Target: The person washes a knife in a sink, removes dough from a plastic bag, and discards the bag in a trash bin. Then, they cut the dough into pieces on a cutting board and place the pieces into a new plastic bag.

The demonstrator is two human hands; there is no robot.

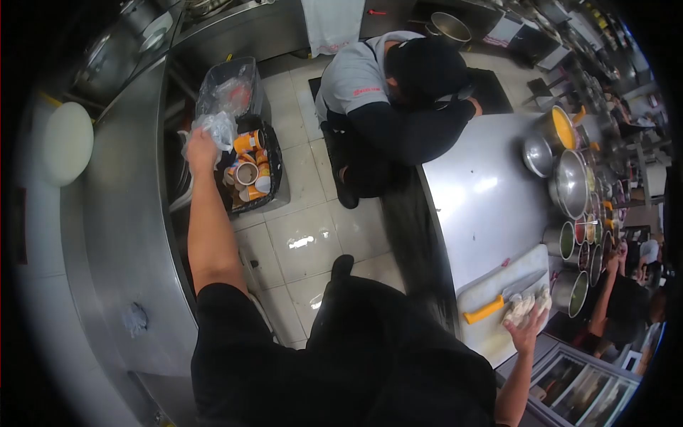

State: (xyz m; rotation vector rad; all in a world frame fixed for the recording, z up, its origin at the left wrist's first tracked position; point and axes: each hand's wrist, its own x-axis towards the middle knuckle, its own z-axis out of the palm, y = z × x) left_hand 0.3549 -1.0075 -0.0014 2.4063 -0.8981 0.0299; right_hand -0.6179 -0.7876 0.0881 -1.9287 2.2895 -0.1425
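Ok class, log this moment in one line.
left hand: clutching plastic wrap at bin | right hand: on food pieces, cutting board

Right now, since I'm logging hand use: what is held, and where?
The left hand grips crumpled clear plastic at its near end; right hand rests on pale food, grip unclear.

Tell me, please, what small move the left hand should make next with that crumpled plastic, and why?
Probably open the left hand and let the crumpled plastic drop into the black crate: the hand holds it at the crate's rim, by the orange cups, while the right hand rests on pale food pieces on the cutting board.
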